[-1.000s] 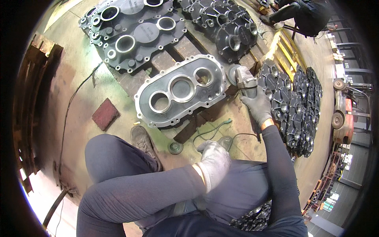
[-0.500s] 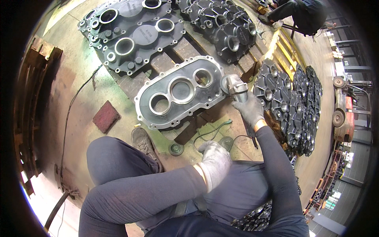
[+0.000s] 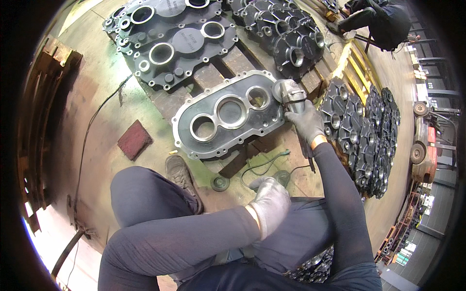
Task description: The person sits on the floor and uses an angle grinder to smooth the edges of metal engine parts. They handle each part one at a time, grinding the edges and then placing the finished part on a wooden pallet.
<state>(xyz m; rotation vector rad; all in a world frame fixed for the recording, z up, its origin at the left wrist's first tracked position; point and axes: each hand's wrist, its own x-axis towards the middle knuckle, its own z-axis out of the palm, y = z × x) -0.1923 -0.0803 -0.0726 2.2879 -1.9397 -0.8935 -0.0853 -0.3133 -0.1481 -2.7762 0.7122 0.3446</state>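
My right hand (image 3: 307,125), in a grey glove, grips an angle grinder (image 3: 292,97). The grinder's disc lies at the right end of a metal housing cover (image 3: 187,131), against or just over its bright rim; exact contact is hard to tell. The cover is dark inside, with three large round bores, and lies tilted on wooden pallet boards (image 3: 206,77). My left hand (image 3: 273,200), in a pale, dirty glove, is closed above my thigh. Its fingers are curled, and whatever they may hold is hidden. A green cord (image 3: 257,170) runs on the floor just beyond it.
Dark castings (image 3: 187,43) lie at the far left, with more stacks (image 3: 281,36) beyond and others (image 3: 357,126) at right. A red-brown abrasive pad (image 3: 135,140) and a round disc (image 3: 220,183) lie on the floor. A person (image 3: 371,22) sits at far right near a yellow frame (image 3: 359,65).
The grinder has moved away from me along the cover's right rim, with my right hand still around it. The whole view has shifted slightly. My left hand stays closed above my thigh.
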